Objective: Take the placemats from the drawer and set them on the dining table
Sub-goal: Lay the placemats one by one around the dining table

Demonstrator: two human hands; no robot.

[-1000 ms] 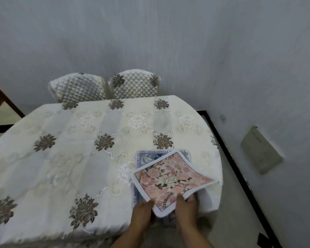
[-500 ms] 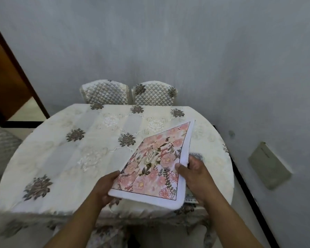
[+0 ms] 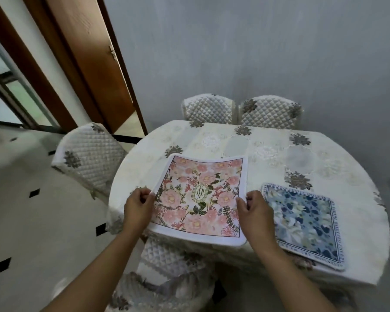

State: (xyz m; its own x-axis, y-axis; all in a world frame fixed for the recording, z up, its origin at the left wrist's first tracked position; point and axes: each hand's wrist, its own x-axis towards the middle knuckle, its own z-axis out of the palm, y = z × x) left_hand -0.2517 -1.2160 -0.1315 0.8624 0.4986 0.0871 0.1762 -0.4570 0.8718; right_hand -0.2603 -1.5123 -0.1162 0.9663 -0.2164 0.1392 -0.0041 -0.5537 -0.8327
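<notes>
Both your left hand (image 3: 137, 208) and right hand (image 3: 254, 212) pinch the pink placemat (image 3: 200, 197), now shifted centre-frame off the blue placemat (image 3: 302, 221); nearly set.

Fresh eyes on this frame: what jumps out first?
The pink floral placemat sits at the near edge of the dining table, with the left hand and right hand pinching its side edges. Right of it, a blue floral placemat lies flat on the table. Quilted chairs ring the table: two at the far side, one at the left.
</notes>
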